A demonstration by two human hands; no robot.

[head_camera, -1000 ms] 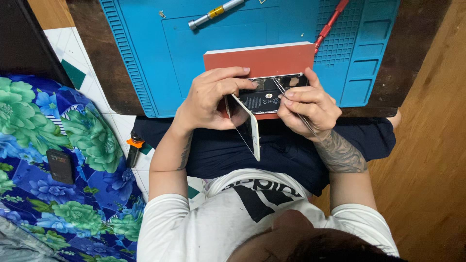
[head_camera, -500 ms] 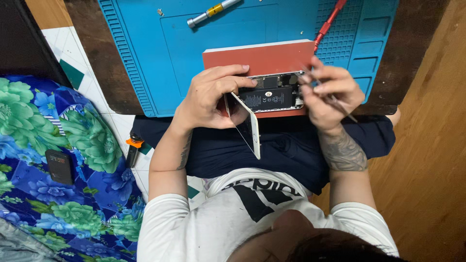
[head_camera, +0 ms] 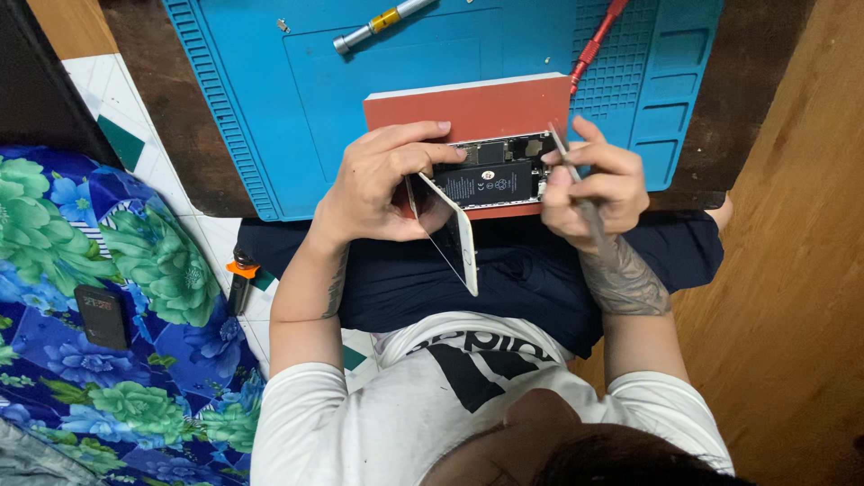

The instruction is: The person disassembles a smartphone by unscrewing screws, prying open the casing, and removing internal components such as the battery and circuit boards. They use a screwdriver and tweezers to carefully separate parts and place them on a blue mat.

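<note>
Now the opened phone (head_camera: 493, 175) lies on the red block (head_camera: 468, 108), its screen (head_camera: 454, 236) swung up; left hand (head_camera: 378, 184) steadies it, right hand (head_camera: 594, 184) grip pinching tweezers (head_camera: 576, 184) over the internals, nothing removed yet.

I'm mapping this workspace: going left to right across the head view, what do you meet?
Dark phone on the floral cloth → lighter → left hand → lifted screen → opened phone → right hand.
</note>
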